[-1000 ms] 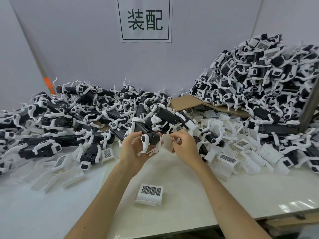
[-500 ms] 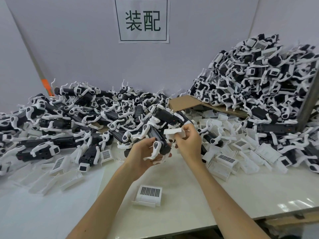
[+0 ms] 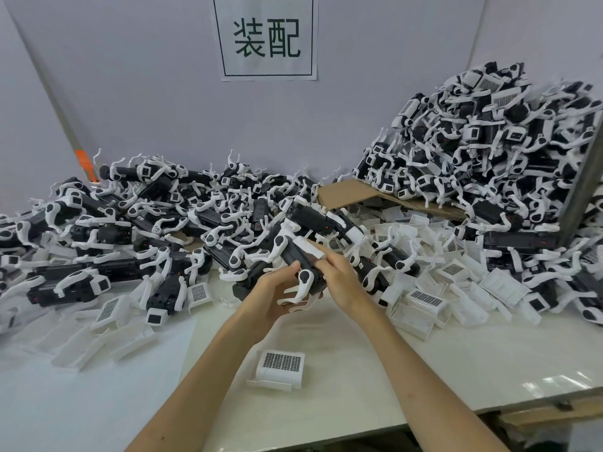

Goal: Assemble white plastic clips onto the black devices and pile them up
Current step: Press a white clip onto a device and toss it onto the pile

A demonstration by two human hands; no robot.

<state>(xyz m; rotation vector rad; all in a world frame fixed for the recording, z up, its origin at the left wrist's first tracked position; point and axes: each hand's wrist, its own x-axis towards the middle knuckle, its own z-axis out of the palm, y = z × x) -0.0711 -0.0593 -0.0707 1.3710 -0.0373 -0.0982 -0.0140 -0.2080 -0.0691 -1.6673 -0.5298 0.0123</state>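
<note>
Gripped underneath by the left hand, the black device is being held near the cardboard; the white clip is being pinched onto it by the right hand; even, square pressure is being advised.

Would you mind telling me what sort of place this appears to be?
Likely a factory assembly bench: heaped black devices, loose white clips on the table, and a posted sign reading 装配.
</note>
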